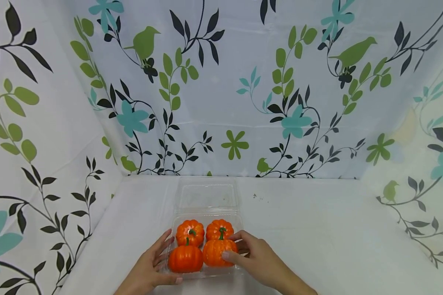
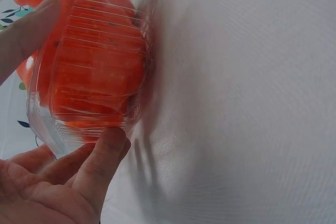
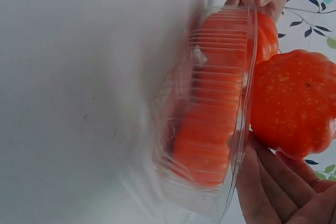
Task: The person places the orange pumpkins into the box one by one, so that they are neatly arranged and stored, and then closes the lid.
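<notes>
A clear plastic clamshell container [image 1: 206, 275] lies with its lid folded back. My left hand [image 1: 151, 262] grips the container's left side, thumb along the front rim and fingers at the end wall, as the left wrist view [image 2: 68, 182] shows. Inside are a front-left pumpkin [image 1: 186, 259], a back-left pumpkin [image 1: 184, 231] and a back-right pumpkin [image 1: 218, 226], all small, orange and green-stemmed. My right hand [image 1: 256, 256] holds another small pumpkin [image 1: 215, 252] at the front right. In the right wrist view this pumpkin [image 3: 296, 103] sits above the container's rim.
The open lid [image 1: 207, 196] lies flat behind the container. A white cloth [image 1: 317, 229] covers the table. Patterned curtains [image 1: 214, 102] with leaves and birds stand behind and at both sides. Small dark specks [image 1: 256, 196] show near the lid.
</notes>
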`<state>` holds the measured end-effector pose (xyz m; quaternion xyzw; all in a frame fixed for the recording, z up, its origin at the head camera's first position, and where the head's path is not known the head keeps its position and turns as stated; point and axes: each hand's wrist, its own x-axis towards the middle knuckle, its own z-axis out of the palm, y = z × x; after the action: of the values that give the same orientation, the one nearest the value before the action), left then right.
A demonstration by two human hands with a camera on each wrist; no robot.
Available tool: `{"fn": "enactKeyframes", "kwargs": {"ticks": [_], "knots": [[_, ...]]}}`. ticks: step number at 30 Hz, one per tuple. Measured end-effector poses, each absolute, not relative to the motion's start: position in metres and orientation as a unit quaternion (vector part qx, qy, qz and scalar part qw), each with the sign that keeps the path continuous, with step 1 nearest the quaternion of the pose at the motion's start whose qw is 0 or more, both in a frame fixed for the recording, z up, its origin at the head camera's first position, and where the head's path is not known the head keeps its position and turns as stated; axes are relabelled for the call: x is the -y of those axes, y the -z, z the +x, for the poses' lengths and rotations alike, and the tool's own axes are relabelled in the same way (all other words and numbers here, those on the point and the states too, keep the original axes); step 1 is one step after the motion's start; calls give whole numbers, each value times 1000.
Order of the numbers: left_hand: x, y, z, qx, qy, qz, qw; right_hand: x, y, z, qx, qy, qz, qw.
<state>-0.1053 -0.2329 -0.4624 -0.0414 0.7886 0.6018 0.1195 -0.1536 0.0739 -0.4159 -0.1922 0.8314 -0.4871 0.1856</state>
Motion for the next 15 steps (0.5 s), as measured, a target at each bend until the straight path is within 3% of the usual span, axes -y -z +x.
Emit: {"fn": "enactKeyframes", "kwargs": {"ticks": [15], "knots": [[233, 461, -107, -785, -606, -40, 123, -79, 431, -156, -884, 406, -222, 69]]}}
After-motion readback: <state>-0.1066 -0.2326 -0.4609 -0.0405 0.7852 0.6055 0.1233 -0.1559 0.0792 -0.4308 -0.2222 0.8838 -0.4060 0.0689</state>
